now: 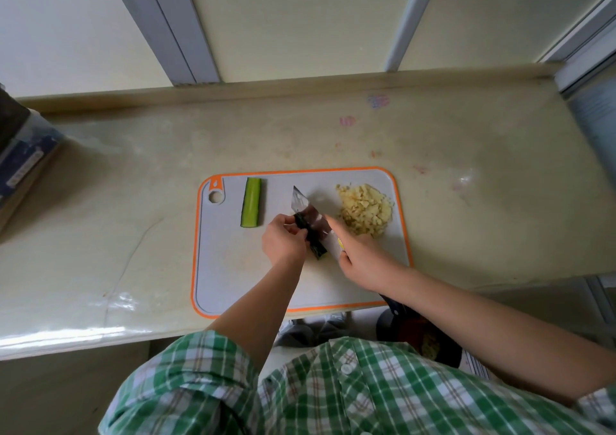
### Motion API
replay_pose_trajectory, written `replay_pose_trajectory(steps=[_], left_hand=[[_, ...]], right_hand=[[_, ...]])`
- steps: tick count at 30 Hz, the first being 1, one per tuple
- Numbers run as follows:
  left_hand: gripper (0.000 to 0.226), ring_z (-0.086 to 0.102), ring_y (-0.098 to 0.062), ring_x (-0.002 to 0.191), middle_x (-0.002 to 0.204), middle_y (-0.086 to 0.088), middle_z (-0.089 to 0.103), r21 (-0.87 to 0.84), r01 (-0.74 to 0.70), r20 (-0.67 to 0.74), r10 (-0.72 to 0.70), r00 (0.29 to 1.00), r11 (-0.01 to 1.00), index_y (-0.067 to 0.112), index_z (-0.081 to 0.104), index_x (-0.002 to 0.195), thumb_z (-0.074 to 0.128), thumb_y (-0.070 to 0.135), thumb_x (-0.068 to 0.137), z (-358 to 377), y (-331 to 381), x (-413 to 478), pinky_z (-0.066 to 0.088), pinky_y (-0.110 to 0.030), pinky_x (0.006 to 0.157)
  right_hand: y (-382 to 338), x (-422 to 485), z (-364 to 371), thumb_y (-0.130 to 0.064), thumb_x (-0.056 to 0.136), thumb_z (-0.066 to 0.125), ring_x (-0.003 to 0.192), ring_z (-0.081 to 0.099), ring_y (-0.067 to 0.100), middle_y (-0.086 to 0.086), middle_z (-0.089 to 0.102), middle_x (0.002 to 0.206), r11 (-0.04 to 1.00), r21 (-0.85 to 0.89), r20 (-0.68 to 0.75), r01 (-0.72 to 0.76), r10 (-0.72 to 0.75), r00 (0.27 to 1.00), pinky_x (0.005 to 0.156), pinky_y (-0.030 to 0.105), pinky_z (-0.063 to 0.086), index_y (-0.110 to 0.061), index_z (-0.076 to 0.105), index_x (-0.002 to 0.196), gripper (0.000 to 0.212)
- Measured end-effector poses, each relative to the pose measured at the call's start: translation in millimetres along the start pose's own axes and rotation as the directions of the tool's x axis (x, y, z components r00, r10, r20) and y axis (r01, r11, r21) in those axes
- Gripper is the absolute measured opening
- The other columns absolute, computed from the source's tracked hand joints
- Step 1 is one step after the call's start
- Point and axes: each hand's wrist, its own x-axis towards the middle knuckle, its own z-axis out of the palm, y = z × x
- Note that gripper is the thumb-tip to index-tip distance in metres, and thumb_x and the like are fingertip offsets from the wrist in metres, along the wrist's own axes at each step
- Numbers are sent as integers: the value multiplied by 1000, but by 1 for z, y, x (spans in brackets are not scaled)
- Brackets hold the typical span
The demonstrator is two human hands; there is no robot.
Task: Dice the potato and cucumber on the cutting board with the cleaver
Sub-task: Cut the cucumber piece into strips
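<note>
Head view: the left hand (pixel 283 241) has its fingers curled onto a dark-skinned cucumber piece (pixel 310 241) at the middle of the cutting board (pixel 240 268). The right hand (pixel 361 261) is wrapped round the handle of the cleaver (pixel 305 209), forefinger laid along the blade, which sits right against that piece. A cucumber half (pixel 251 206) lies to the left, and diced potato (pixel 365 209) is heaped at the board's far right.

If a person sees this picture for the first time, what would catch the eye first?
At the middle of the orange-rimmed cutting board, the left hand holds a dark-skinned cucumber piece while the right hand grips the cleaver beside it. A pile of diced potato lies at the board's far right, a cucumber half cut face up at its far left.
</note>
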Motion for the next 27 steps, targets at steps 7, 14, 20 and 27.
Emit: replay_pose_trajectory(steps=[7,14,20,27], left_hand=[[20,62,-10,64,73,4,64,-30,-5,3,5,1000,1000,15,64,95,70,3,80,0,-1,-1,45,-12,49],[22,65,-19,71,73,2,62,-38,-4,21,5,1000,999,13,61,95,69,-1,80,-1,-1,-1,57,-28,63],[23,64,-18,76,71,9,58,11,-34,27,34,999,999,17,56,97,68,4,82,-1,1,-1,55,-32,74],[31,69,-25,84,87,-2,67,11,-8,63,7,998,1000,16,54,105,74,12,81,1,4,1,58,-42,80]], right_hand=[[2,4,15,-8,91,42,51,45,19,2,44,59,1000,28,-44,-13,14,999,47,30,31,-34,6,151,75],[3,9,32,-9,93,42,50,43,22,4,41,60,997,57,-76,-48,52,996,52,31,34,-45,-1,147,78],[5,16,30,-9,92,43,57,51,28,12,50,67,995,102,-118,-1,13,993,52,35,34,-39,3,150,76],[16,24,8,-12,93,43,85,59,37,19,62,95,990,142,-230,13,20,973,73,42,47,-32,9,151,70]])
